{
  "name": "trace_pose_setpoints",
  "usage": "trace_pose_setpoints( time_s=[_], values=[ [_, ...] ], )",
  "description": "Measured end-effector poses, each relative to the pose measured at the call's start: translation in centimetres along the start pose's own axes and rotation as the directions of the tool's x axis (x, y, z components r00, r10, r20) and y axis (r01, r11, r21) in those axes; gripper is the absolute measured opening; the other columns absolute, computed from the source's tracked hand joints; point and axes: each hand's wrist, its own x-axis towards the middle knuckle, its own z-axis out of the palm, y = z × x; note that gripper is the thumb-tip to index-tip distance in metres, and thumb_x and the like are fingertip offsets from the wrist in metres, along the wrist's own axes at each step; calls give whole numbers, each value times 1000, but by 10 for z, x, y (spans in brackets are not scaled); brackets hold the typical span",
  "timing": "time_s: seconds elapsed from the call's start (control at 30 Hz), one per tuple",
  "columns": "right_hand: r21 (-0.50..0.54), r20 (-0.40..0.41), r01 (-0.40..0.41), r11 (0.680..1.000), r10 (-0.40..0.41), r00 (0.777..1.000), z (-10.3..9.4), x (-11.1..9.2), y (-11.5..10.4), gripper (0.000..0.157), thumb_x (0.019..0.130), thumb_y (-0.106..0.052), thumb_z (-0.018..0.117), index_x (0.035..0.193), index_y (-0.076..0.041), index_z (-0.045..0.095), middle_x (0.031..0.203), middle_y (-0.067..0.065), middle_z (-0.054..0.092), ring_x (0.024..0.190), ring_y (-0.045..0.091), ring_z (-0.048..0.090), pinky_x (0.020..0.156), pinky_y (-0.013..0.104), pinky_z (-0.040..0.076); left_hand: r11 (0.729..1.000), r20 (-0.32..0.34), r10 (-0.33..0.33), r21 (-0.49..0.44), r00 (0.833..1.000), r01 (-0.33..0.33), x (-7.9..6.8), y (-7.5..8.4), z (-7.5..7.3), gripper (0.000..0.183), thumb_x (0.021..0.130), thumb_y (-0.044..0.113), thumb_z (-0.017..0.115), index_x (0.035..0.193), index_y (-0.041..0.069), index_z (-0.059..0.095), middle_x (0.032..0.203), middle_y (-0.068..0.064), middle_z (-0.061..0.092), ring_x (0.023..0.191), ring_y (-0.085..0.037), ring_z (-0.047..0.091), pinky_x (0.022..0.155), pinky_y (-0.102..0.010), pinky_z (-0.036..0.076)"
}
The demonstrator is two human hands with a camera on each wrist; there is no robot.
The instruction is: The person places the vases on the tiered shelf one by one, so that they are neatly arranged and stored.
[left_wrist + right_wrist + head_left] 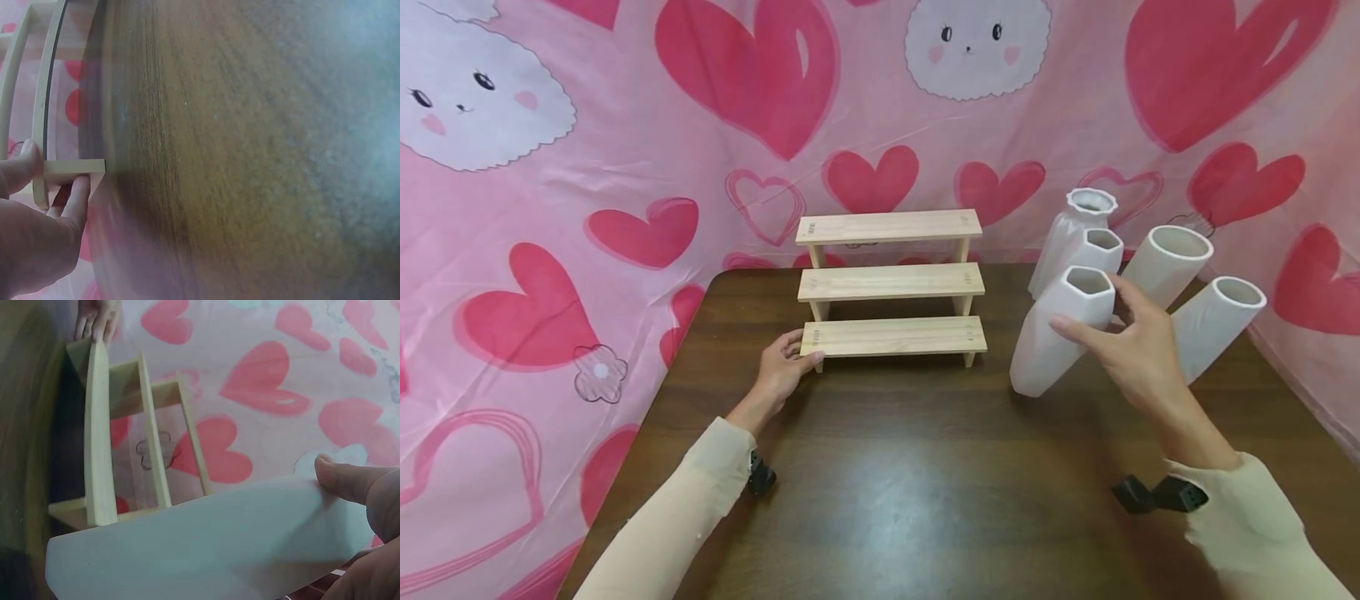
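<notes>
A three-tier wooden display stand [895,335] stands on the table. My left hand [781,367] grips the left end of its lowest step; in the left wrist view the thumb lies on the board [44,100] and the fingers reach the leg [75,167] below. On the right, my right hand [1138,350] holds a white faceted vase [1051,337] near its mouth, thumb on the near side and fingers behind, partly hidden. In the right wrist view this vase [206,540] stretches across the bottom, overlapping the stand [100,437].
Close behind the held vase are a scallop-rimmed white vase [1060,242] and a second angular-mouthed one [1093,254]. Two round-mouthed white vases [1165,267] [1213,325] stand to its right, one partly behind my hand. A pink heart-patterned cloth [865,108] borders the brown table [880,492].
</notes>
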Motion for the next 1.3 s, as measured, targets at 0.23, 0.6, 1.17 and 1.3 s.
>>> trace_pose_setpoints(
  time_s=[0.23, 0.6, 1.17, 1.3],
  values=[
    [4, 31, 22, 1000, -22, 999, 6, 1, -17, 70, 79, -37, 79, 140, -23, 48, 124, 3, 56, 102, 18, 57, 74, 14, 46, 1000, -9, 2, 10, 1000, -2, 0, 0, 1, 61, 87, 8, 71, 141, 4, 43, 128, -18, 59, 107, -20, 59, 76, -17, 48],
    [109, 92, 57, 992, -68, 993, 25, 10, -44, 72, 77, -32, 82, 141, -24, 48, 125, 5, 58, 105, 27, 59, 76, 37, 53, 1000, -9, -6, 22, 1000, 6, -1, 1, 3, 62, 88, 9, 71, 142, 4, 42, 129, -18, 58, 108, -21, 59, 76, -17, 48],
    [350, 208, 127, 928, -209, 956, 87, 34, -82, 74, 72, -25, 87, 138, -23, 54, 120, 2, 62, 101, 21, 62, 84, 40, 53, 1000, -6, -17, 14, 1000, 17, 0, 0, 1, 62, 88, 9, 70, 143, 4, 41, 131, -18, 57, 111, -23, 58, 78, -18, 48],
    [406, 238, 124, 905, -236, 942, 102, 38, -91, 74, 71, -19, 87, 137, -21, 55, 121, 4, 62, 101, 25, 61, 83, 44, 53, 1000, 0, -22, 3, 1000, 22, 0, 2, 1, 62, 88, 8, 70, 143, 4, 41, 131, -17, 57, 112, -23, 57, 79, -18, 48]
  ],
)
